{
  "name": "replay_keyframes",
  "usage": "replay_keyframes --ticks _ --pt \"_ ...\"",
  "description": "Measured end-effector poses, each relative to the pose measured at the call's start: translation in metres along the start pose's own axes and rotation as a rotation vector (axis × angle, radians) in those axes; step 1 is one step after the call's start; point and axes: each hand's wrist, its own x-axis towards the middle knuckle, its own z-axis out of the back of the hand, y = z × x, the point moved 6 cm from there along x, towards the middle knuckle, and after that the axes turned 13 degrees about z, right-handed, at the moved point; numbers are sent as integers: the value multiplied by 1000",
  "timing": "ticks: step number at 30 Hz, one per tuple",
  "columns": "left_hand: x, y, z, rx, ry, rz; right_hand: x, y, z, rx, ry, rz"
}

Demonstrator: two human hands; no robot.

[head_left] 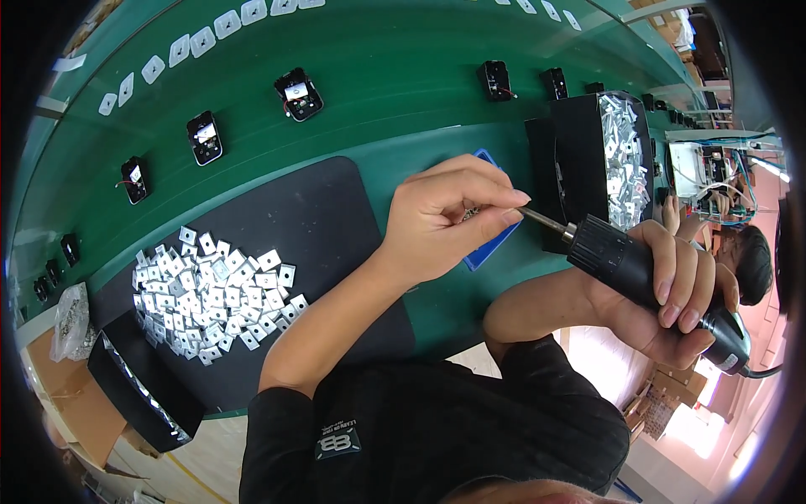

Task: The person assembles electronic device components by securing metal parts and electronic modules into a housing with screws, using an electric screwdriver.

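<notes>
My right hand (663, 286) is wrapped round a black electric screwdriver (611, 256), held nearly level with its bit (541, 218) pointing left. The thumb and forefinger of my left hand (449, 218) are pinched together at the bit's tip. Whatever lies between those fingertips is too small to make out. Beneath my left hand is a blue tray (478, 259), largely covered by it, with small metal pieces (470, 213) showing through the gap between the fingers.
Silver square plates with holes (214, 294) lie heaped on a black mat (336, 202). A black box of silver parts (623, 160) stands right. Black housings (204, 137) line the green bench (378, 92). Another black box (138, 391) and a clear bag (73, 323) sit left. Another person (747, 260) is far right.
</notes>
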Motion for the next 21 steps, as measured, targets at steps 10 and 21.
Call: replay_keyframes --ticks 10,21 --pt "-3 2 -4 -171 14 32 0 0 -1 -2 -50 17" --pt "0 -9 -5 -45 98 -118 9 8 15 -21 -42 -6"
